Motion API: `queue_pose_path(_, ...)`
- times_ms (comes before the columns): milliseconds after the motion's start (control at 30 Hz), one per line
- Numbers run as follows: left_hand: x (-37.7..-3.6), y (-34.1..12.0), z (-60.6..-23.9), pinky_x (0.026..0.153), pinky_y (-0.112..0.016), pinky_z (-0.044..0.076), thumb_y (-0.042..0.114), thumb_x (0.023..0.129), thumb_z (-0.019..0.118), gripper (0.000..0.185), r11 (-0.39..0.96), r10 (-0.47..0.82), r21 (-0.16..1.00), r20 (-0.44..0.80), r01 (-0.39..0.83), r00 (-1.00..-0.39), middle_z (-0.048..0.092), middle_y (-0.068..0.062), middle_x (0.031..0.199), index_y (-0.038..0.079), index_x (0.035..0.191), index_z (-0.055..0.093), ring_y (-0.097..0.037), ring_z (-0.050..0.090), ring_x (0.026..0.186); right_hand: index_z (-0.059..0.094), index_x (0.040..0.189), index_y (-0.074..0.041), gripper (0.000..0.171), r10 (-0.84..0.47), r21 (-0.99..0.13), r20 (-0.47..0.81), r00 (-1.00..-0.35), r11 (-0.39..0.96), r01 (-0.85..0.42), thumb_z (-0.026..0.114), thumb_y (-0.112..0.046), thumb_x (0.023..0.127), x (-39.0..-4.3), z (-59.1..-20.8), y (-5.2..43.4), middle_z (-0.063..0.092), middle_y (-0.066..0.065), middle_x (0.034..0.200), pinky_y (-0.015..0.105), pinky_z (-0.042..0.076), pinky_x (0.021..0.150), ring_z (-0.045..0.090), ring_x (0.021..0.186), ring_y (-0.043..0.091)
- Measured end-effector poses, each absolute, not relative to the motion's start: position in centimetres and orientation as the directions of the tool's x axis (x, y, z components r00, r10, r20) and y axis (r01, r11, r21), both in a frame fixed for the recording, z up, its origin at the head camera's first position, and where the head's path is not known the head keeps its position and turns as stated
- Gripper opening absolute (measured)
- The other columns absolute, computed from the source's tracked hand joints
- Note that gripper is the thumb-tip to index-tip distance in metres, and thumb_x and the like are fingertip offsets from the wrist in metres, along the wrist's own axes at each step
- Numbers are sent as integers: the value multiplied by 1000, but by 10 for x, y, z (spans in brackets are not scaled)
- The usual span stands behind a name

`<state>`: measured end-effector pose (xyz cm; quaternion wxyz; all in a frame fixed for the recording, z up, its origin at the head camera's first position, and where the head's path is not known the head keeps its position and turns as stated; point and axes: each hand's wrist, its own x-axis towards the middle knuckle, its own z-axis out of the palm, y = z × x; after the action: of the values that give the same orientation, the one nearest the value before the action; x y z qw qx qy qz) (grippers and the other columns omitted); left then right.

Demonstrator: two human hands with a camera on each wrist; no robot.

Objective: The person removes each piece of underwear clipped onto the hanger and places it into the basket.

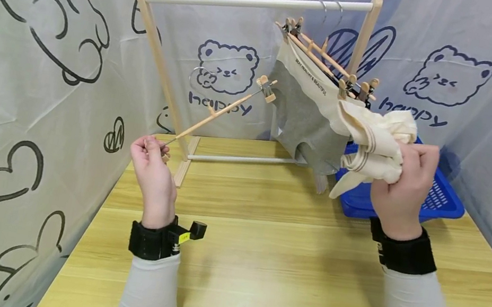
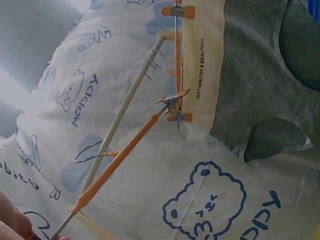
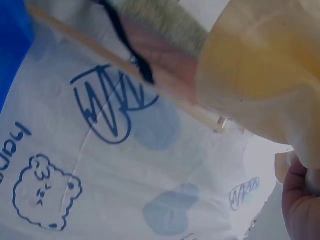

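Hanger [image 2: 119,161] in LH [image 1: 150,160] – cloth [image 1: 387,130] in RH [image 1: 406,185]

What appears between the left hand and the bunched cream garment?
In the head view, the wooden clip hanger, then the hanging grey briefs with cream waistband.

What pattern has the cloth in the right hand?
Thin dark stripes on cream cloth, seen best in the head view.

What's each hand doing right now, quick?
Left hand: closed, pinching the clip hanger near one end.
Right hand: closed, gripping the bunched cream cloth.
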<state>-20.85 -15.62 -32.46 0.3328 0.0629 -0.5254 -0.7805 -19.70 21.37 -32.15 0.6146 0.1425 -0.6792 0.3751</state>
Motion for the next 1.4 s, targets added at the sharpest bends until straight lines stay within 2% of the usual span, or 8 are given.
queue_pose_path(133, -210, -156, -326, 89, -25, 39, 19, 112, 37, 12, -230, -594, 859, 248, 457, -765, 47, -1, 98, 10, 109, 44, -17, 47, 95, 58, 86, 10, 43, 336, -370, 925, -175, 699, -612, 54, -31, 98, -199, -318, 227, 41, 27, 85, 22, 20, 82, 36, 80, 18)
queue_pose_path(233, -210, -157, -326, 89, -25, 39, 20, 112, 37, 12, -228, -600, 862, 242, 454, -762, 47, -1, 98, 10, 109, 43, -16, 47, 95, 53, 83, 12, 45, 378, -406, 909, -178, 702, -585, 56, -30, 99, -200, -314, 239, 40, 3, 81, 22, 17, 82, 28, 92, 1)
queue_pose_path(367, -209, -159, -325, 88, -23, 39, 19, 112, 37, 11, -227, -614, 851, 253, 474, -747, 47, -2, 98, 12, 107, 43, -17, 47, 95, 51, 85, 18, 40, 417, -461, 883, -214, 692, -555, 57, -20, 97, -200, -310, 252, 33, -20, 96, 23, 17, 82, 27, 93, 0)
queue_pose_path(800, -208, -162, -322, 87, -25, 39, 16, 112, 37, 11, -229, -637, 826, 273, 515, -721, 46, -2, 102, 9, 108, 42, -15, 47, 93, 62, 98, 13, 32, 350, -508, 843, -409, 768, -390, 55, -18, 102, -229, -338, 302, 28, -28, 98, 24, 19, 78, 24, 93, -7)
queue_pose_path(967, -208, -163, -322, 85, -22, 39, 16, 112, 37, 10, -236, -643, 820, 271, 522, -716, 45, -3, 102, 10, 106, 42, -16, 47, 93, 64, 104, 15, 26, 348, -522, 810, -473, 794, -311, 55, -10, 100, -237, -349, 312, 40, -8, 89, 25, 20, 77, 23, 91, -7)
queue_pose_path(1100, -208, -163, -321, 84, -21, 40, 16, 112, 37, 10, -240, -645, 815, 273, 528, -714, 45, -4, 101, 11, 105, 42, -16, 47, 93, 63, 106, 16, 21, 315, -505, 794, -519, 818, -275, 57, -1, 95, -241, -357, 317, 46, 31, 98, 37, 31, 78, 42, 86, 23)
queue_pose_path(1200, -208, -164, -321, 84, -21, 40, 16, 112, 37, 10, -238, -644, 816, 274, 527, -714, 44, -3, 101, 12, 105, 42, -15, 47, 93, 61, 108, 16, 22, 296, -507, 768, -569, 823, -256, 59, 1, 93, -242, -362, 319, 46, 36, 102, 56, 35, 85, 44, 97, 51)
queue_pose_path(1400, -209, -165, -320, 85, -22, 39, 16, 112, 37, 9, -236, -641, 818, 275, 525, -717, 43, -3, 102, 11, 105, 41, -15, 46, 93, 60, 115, 12, 27, 284, -529, 681, -675, 828, -186, 61, 2, 90, -243, -367, 320, 47, 36, 110, 68, 33, 93, 45, 104, 60)
